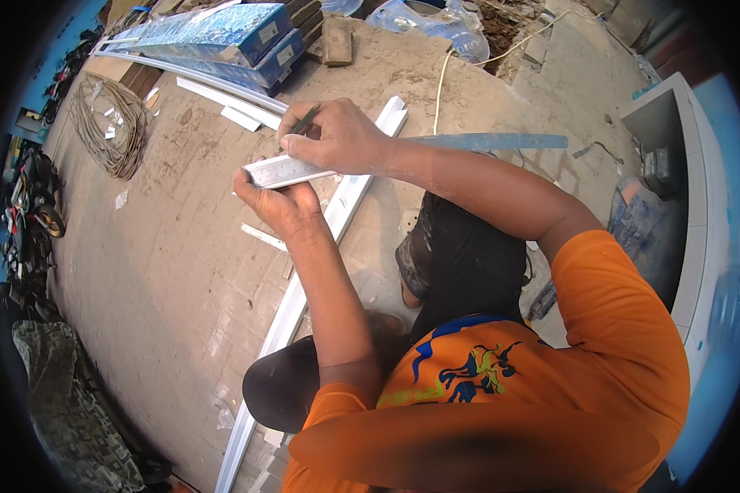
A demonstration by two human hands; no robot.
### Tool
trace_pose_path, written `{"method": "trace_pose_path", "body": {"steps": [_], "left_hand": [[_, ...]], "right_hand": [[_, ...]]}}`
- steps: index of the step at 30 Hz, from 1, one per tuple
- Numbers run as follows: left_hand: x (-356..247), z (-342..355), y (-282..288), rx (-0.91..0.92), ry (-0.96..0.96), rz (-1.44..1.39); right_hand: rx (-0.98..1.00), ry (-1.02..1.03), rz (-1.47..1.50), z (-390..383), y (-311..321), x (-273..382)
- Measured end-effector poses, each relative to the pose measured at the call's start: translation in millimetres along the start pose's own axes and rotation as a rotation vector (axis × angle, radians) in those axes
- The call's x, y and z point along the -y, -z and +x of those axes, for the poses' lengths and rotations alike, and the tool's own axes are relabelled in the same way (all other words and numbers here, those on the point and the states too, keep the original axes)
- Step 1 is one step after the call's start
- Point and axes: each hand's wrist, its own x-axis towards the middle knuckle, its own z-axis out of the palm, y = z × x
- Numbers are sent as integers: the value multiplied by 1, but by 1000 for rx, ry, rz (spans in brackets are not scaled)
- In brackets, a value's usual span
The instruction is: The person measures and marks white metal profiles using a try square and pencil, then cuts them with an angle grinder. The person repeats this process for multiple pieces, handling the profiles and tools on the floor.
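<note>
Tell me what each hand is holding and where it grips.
Left hand holds a short white strip from underneath, near its left end. Right hand pinches a pencil in its fingers, pressing the strip.

Orange short-sleeved shirt (551, 361) with blue print, dark trousers (460, 255)

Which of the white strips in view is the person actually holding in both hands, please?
The short white strip, lifted between the left hand and right hand, which also holds a pencil. The long white strip and the others lie on the concrete floor.
</note>
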Motion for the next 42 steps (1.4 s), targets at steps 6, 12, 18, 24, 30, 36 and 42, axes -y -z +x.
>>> {"method": "trace_pose_path", "body": {"steps": [6, 12, 18, 24, 30, 36, 42], "left_hand": [[-11, 13, 9, 101, 73, 32], [-20, 35, 17, -2, 9, 4], [-25, 38, 21, 32, 22, 4], [-24, 42, 23, 44, 12, 8], [-24, 26, 8, 135, 34, 7], [-19, -7, 1, 168, -10, 107], [-13, -17, -3, 53, 24, -72]], "right_hand": [[-61, 101, -142, -6, -19, -4], [-71, 115, -108, -2, -21, 2], [-38, 90, -84, -2, -14, 6], [-43, 96, -129, -5, -10, 7], [-90, 76, -75, -10, -4, 12], [-80, 35, 5, -10, 4, 7], [12, 14, 23, -9, 15, 12]]}}
